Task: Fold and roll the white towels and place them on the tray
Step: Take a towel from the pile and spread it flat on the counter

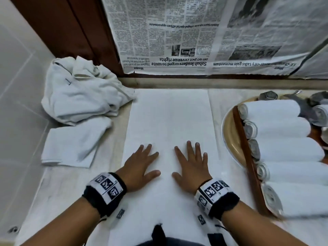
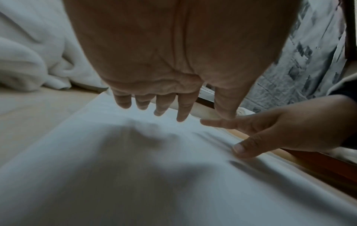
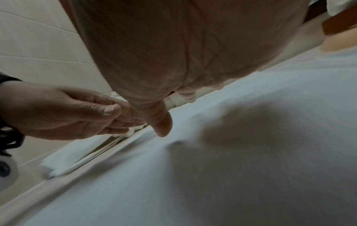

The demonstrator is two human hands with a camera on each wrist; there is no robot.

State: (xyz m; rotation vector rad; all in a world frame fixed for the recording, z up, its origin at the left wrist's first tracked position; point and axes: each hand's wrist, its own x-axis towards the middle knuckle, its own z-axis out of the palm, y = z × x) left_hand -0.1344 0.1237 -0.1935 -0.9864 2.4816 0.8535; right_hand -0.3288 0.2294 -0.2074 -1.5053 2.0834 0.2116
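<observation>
- White cotton, the folded towel [image 1: 168,121] lies flat under both hands, and its long axis runs straight away from the fingertips toward the newspaper [image 1: 177,32].
- Left hand [image 1: 140,164] and right hand [image 1: 191,164] rest side by side near the close end, equally near.
- Fingers are spread and straight, palms down, gripping nothing.
- Beyond the right fingers, the tray [image 1: 230,139] already holds rolled towels [image 1: 284,128].

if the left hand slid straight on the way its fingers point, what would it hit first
Nothing on the flat towel blocks the left hand; it would probably first reach the towel's far edge, then the ledge under the newspaper.
</observation>
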